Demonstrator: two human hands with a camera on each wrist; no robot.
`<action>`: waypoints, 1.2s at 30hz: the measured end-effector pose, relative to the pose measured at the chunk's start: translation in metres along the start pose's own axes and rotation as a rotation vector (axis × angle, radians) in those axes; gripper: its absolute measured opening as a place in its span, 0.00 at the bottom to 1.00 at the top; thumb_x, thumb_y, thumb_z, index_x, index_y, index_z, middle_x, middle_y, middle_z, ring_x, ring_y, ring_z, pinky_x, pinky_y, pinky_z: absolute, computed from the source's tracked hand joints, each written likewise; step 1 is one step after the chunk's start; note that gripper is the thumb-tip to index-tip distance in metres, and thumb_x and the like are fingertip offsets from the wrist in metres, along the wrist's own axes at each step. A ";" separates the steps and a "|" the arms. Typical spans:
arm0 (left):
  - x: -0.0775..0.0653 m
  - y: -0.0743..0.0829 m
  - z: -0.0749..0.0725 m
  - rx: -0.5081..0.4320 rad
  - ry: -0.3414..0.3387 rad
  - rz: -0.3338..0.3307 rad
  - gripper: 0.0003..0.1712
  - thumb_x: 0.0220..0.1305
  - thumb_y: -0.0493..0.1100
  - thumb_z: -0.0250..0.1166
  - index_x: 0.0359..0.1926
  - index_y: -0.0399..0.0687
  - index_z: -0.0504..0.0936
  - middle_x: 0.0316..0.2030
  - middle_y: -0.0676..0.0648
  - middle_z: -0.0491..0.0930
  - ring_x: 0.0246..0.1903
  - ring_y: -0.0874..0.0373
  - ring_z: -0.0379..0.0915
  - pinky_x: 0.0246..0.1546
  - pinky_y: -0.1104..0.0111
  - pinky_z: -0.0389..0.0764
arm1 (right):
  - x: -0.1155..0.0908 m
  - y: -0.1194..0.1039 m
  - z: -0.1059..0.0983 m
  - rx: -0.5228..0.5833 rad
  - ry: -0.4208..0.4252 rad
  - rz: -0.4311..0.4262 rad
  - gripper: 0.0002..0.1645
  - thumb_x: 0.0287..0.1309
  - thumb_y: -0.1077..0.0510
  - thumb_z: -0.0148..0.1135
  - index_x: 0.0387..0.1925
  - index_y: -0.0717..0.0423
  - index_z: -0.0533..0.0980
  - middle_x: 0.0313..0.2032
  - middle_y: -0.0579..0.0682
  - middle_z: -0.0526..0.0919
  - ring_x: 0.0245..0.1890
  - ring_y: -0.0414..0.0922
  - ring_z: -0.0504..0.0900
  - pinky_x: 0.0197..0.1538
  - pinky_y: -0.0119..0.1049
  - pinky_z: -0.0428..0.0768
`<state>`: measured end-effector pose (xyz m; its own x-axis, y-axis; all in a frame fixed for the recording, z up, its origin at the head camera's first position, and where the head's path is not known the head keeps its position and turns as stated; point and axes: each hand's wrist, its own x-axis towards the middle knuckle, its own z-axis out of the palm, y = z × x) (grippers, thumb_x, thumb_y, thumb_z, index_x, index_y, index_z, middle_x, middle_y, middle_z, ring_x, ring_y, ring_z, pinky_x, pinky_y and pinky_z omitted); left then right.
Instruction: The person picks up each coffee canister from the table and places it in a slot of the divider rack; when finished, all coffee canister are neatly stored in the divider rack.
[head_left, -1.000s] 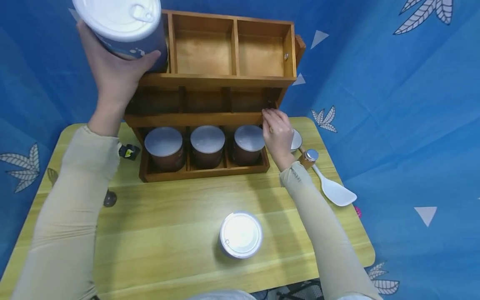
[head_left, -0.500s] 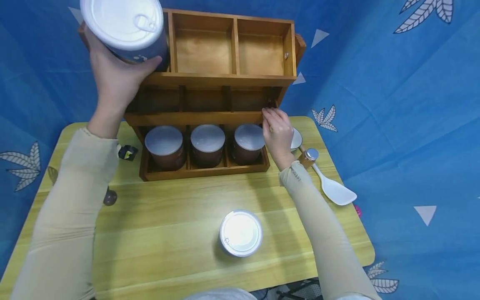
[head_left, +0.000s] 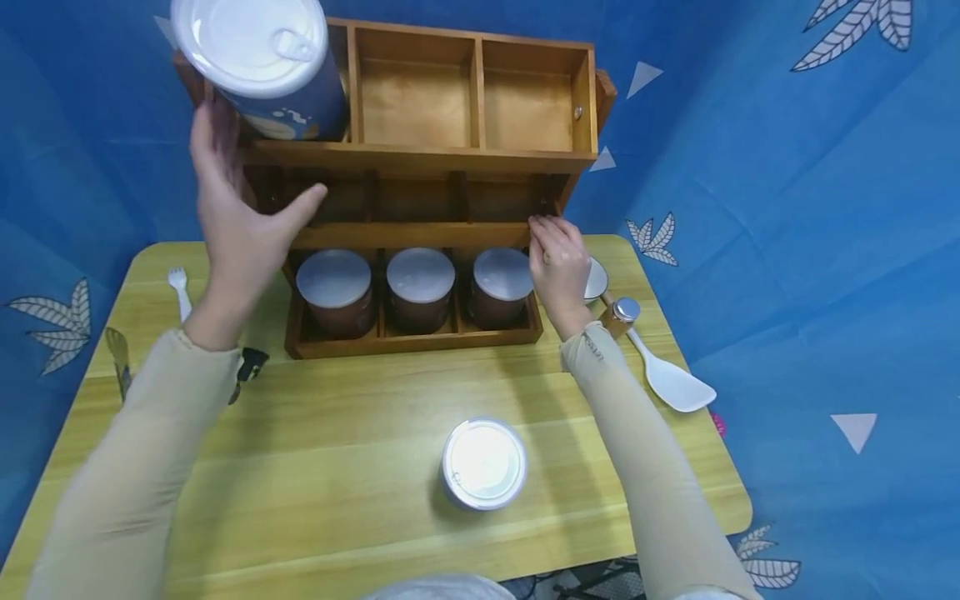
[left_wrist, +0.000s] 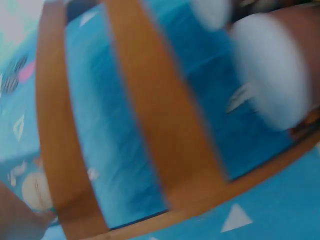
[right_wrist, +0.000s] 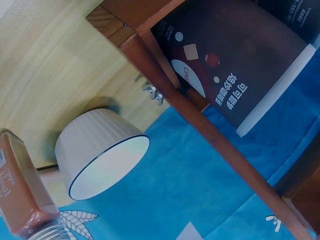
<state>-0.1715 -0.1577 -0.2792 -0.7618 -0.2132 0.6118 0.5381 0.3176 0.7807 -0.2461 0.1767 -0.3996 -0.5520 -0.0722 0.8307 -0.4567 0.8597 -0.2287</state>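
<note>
A blue can [head_left: 292, 108] with a white pull-tab lid stands in the top left compartment of a three-tier wooden rack [head_left: 442, 154]. Just below it is my left hand [head_left: 243, 229], thumb spread and fingers extended, apart from the can. In the blurred left wrist view, part of that hand [left_wrist: 17, 217] shows beside the rack's slats. My right hand [head_left: 558, 262] grips the right end of the rack's middle tier, its fingers curled over the wood. Three brown cans [head_left: 422, 292] with pale lids fill the bottom tier. A smaller white-lidded can [head_left: 484, 463] stands on the table.
Right of the rack are a white ribbed bowl [right_wrist: 102, 152], a square-sided jar [right_wrist: 22, 185] with a silver lid and a white spatula [head_left: 675, 379]. On the left lie a white fork [head_left: 180, 287], a metal utensil [head_left: 118, 358] and a small black object [head_left: 251, 364].
My left hand has let go of the blue can and moved down from it. The can now stands a little further right in the top tier. My right hand keeps its hold.
</note>
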 end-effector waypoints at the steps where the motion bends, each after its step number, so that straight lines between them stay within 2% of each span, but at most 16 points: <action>1: -0.013 -0.008 0.000 0.019 -0.033 0.008 0.59 0.48 0.32 0.75 0.75 0.35 0.46 0.76 0.43 0.52 0.76 0.59 0.49 0.77 0.70 0.51 | 0.000 0.000 0.001 0.002 0.004 0.003 0.12 0.65 0.62 0.59 0.43 0.60 0.86 0.44 0.55 0.89 0.50 0.52 0.84 0.58 0.42 0.81; 3: -0.044 -0.025 0.001 0.074 -0.142 -0.021 0.62 0.46 0.33 0.77 0.76 0.40 0.47 0.76 0.44 0.53 0.76 0.55 0.50 0.78 0.64 0.53 | 0.000 -0.001 0.002 0.011 0.015 0.005 0.12 0.65 0.62 0.59 0.43 0.61 0.86 0.44 0.55 0.89 0.49 0.52 0.84 0.58 0.42 0.81; 4: -0.061 -0.034 0.003 0.119 -0.227 -0.043 0.63 0.46 0.35 0.78 0.77 0.43 0.47 0.76 0.44 0.52 0.76 0.52 0.50 0.77 0.59 0.55 | 0.000 -0.001 0.002 0.017 0.021 0.006 0.12 0.65 0.62 0.60 0.43 0.61 0.86 0.43 0.55 0.89 0.49 0.52 0.84 0.58 0.42 0.81; 6: -0.096 -0.054 0.007 0.225 -0.458 -0.076 0.65 0.47 0.42 0.79 0.78 0.48 0.45 0.77 0.44 0.51 0.75 0.46 0.51 0.76 0.51 0.57 | 0.000 -0.002 0.004 0.032 0.035 0.009 0.11 0.64 0.62 0.60 0.42 0.61 0.86 0.43 0.55 0.89 0.49 0.53 0.84 0.58 0.42 0.81; 9: -0.150 -0.076 0.018 0.341 -0.858 -0.125 0.68 0.47 0.51 0.79 0.78 0.48 0.43 0.77 0.41 0.49 0.75 0.41 0.50 0.74 0.46 0.56 | 0.001 0.000 0.003 0.045 0.044 0.011 0.11 0.64 0.62 0.60 0.42 0.61 0.86 0.43 0.56 0.89 0.49 0.53 0.85 0.59 0.42 0.80; 11: -0.183 -0.086 0.024 0.334 -1.075 -0.150 0.68 0.47 0.54 0.78 0.78 0.45 0.42 0.77 0.39 0.48 0.75 0.42 0.49 0.75 0.48 0.55 | 0.001 0.001 0.003 0.044 0.040 0.011 0.11 0.65 0.62 0.60 0.42 0.62 0.86 0.43 0.56 0.89 0.49 0.53 0.85 0.59 0.42 0.80; 12: -0.198 -0.089 0.026 0.310 -1.148 -0.164 0.68 0.46 0.54 0.79 0.78 0.43 0.43 0.77 0.38 0.49 0.75 0.42 0.49 0.75 0.48 0.55 | 0.001 0.001 0.002 0.042 0.037 0.012 0.11 0.65 0.62 0.60 0.42 0.62 0.86 0.43 0.56 0.89 0.49 0.53 0.85 0.59 0.42 0.80; 14: -0.223 -0.094 0.031 0.255 -1.238 -0.210 0.69 0.45 0.54 0.79 0.78 0.43 0.44 0.76 0.38 0.52 0.75 0.43 0.50 0.75 0.50 0.55 | 0.001 0.000 0.002 0.040 0.035 0.011 0.11 0.65 0.62 0.60 0.42 0.62 0.86 0.43 0.56 0.89 0.49 0.53 0.85 0.59 0.42 0.80; 17: -0.245 -0.096 0.038 0.190 -1.280 -0.276 0.69 0.44 0.56 0.80 0.78 0.45 0.45 0.76 0.40 0.55 0.75 0.45 0.51 0.75 0.51 0.55 | 0.001 -0.001 0.002 0.045 0.039 0.009 0.11 0.64 0.63 0.60 0.42 0.62 0.86 0.42 0.56 0.89 0.49 0.53 0.85 0.59 0.42 0.80; 20: -0.255 -0.097 0.045 0.141 -1.268 -0.315 0.69 0.42 0.55 0.80 0.78 0.47 0.47 0.76 0.43 0.55 0.75 0.46 0.52 0.75 0.51 0.56 | 0.001 -0.002 0.004 0.048 0.041 0.006 0.11 0.64 0.63 0.60 0.42 0.62 0.86 0.42 0.56 0.89 0.49 0.53 0.85 0.59 0.42 0.80; 23: -0.259 -0.096 0.053 0.094 -1.252 -0.338 0.69 0.40 0.54 0.82 0.77 0.49 0.48 0.76 0.45 0.55 0.75 0.48 0.51 0.75 0.52 0.57 | 0.001 -0.001 0.004 0.039 0.039 0.010 0.11 0.64 0.63 0.60 0.42 0.61 0.86 0.43 0.55 0.89 0.49 0.52 0.85 0.58 0.42 0.81; 29: -0.262 -0.092 0.065 -0.018 -1.227 -0.338 0.69 0.35 0.49 0.84 0.76 0.52 0.52 0.74 0.52 0.59 0.75 0.53 0.54 0.75 0.54 0.57 | 0.001 -0.001 0.005 0.032 0.056 -0.008 0.11 0.64 0.63 0.60 0.42 0.61 0.86 0.42 0.55 0.89 0.48 0.52 0.85 0.58 0.41 0.81; 36: -0.268 -0.092 0.076 -0.146 -1.185 -0.392 0.70 0.30 0.44 0.86 0.75 0.62 0.54 0.71 0.59 0.64 0.73 0.58 0.57 0.76 0.54 0.56 | 0.000 0.001 0.005 0.019 0.052 -0.013 0.11 0.64 0.62 0.60 0.43 0.60 0.86 0.43 0.55 0.89 0.48 0.52 0.85 0.58 0.41 0.81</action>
<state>-0.0445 -0.0599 -0.5244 -0.6937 0.7140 -0.0950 0.1798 0.2994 0.9370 -0.2500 0.1746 -0.4019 -0.5091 -0.0569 0.8589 -0.4774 0.8489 -0.2267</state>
